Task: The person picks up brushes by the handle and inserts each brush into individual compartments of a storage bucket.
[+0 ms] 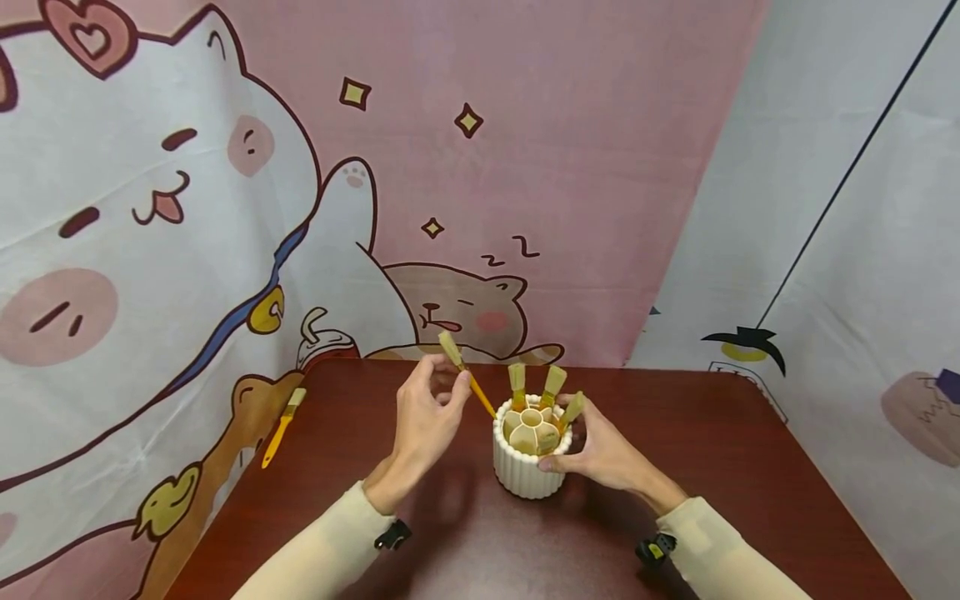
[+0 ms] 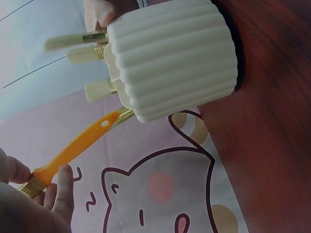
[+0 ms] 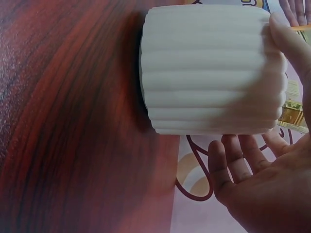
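A white ribbed brush holder (image 1: 528, 467) with a flower-shaped divider stands upright on the dark red wooden table (image 1: 337, 500). Several flat paintbrushes (image 1: 517, 385) stick out of its compartments, bristles up. My left hand (image 1: 427, 417) pinches another paintbrush (image 1: 482, 396) near its metal ferrule, between thumb and fingers. This one is tilted, its pale bristles up and away from the holder, its orange handle (image 2: 80, 141) slanting down to the holder's rim. With the thumb at the rim and fingers around the far side, my right hand (image 1: 607, 450) holds the holder from the right.
One more paintbrush (image 1: 283, 427) with a yellow-orange handle lies at the table's left edge. Behind the table hangs a pink and white cloth (image 1: 585, 208) printed with cartoon animals. More pale cloth (image 1: 862, 275) hangs along the right side.
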A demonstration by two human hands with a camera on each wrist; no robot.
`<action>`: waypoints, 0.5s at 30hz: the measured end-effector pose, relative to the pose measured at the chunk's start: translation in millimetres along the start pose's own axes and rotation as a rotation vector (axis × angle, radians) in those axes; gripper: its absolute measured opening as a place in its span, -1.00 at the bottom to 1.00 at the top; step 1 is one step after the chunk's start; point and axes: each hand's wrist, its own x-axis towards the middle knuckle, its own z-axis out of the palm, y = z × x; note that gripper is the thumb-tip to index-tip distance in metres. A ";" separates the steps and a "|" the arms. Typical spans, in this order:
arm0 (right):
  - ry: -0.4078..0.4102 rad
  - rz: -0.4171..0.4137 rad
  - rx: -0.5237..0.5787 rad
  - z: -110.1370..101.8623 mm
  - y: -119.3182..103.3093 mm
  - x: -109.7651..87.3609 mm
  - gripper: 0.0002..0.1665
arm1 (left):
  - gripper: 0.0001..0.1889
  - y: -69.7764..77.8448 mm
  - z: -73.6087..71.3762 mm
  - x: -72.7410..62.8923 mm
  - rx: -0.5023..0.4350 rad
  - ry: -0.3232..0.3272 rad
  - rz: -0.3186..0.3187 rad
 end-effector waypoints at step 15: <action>-0.001 0.004 -0.025 -1.1 -1.0 0.5 0.26 | -0.75 -1.5 13.3 -4.9 0.000 -0.038 0.002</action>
